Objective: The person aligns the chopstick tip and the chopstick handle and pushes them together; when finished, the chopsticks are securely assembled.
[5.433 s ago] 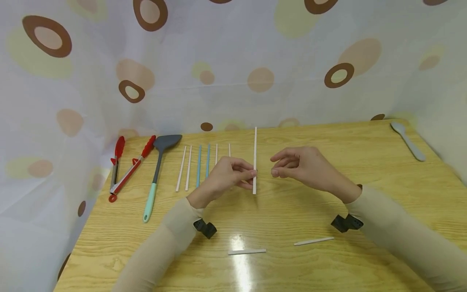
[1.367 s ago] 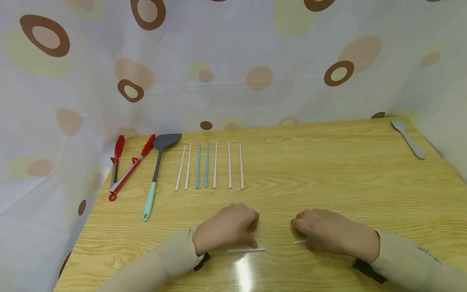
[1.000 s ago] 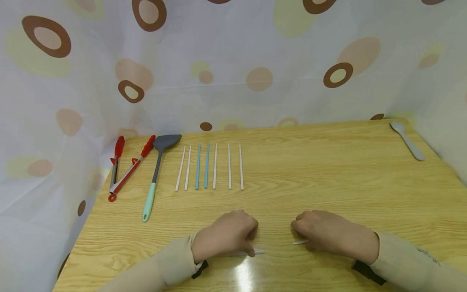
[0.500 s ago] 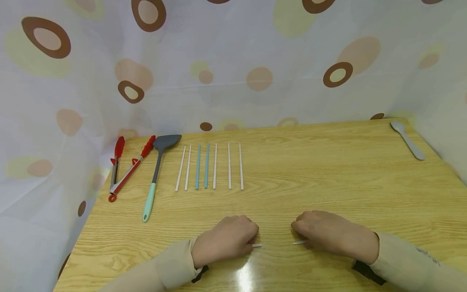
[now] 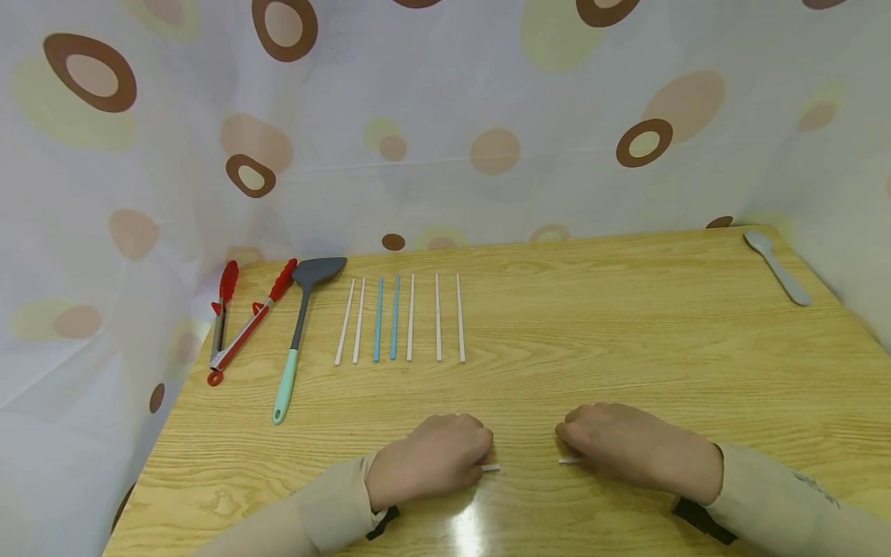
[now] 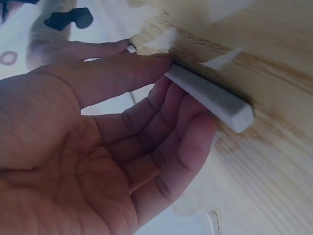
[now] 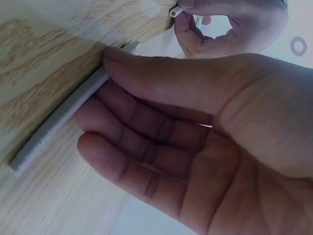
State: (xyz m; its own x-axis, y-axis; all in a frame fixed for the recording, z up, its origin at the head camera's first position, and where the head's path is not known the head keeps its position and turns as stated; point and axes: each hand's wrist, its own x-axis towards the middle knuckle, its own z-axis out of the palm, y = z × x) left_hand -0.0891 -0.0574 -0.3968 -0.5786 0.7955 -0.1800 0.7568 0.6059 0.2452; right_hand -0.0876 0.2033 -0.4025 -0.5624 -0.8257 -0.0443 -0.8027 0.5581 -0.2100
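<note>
My left hand (image 5: 431,456) pinches a short white stick (image 6: 215,100), square in section, between thumb and fingertips. Only its right tip shows beyond the fingers in the head view. To the right, my right hand (image 5: 636,445) pinches a second short white stick (image 7: 61,120), low against the wooden table. Most of that one is hidden from above, with its left tip peeking out. A gap separates the two sticks. Behind the hands lies a row of chopsticks: several white chopsticks (image 5: 438,317) and two blue chopsticks (image 5: 378,319), roughly parallel.
On the wooden table (image 5: 626,317), red-tipped tongs (image 5: 240,336) lie spread at the left. Beside them is a grey spatula (image 5: 299,317) with a mint handle. A grey spoon (image 5: 780,269) lies at the far right. A patterned cloth (image 5: 445,100) hangs behind.
A white chopstick, earlier held up by the left hand, now lies at the row's right end. Both hands came down to the short sticks; the left took hold of its stick and shifted it slightly.
</note>
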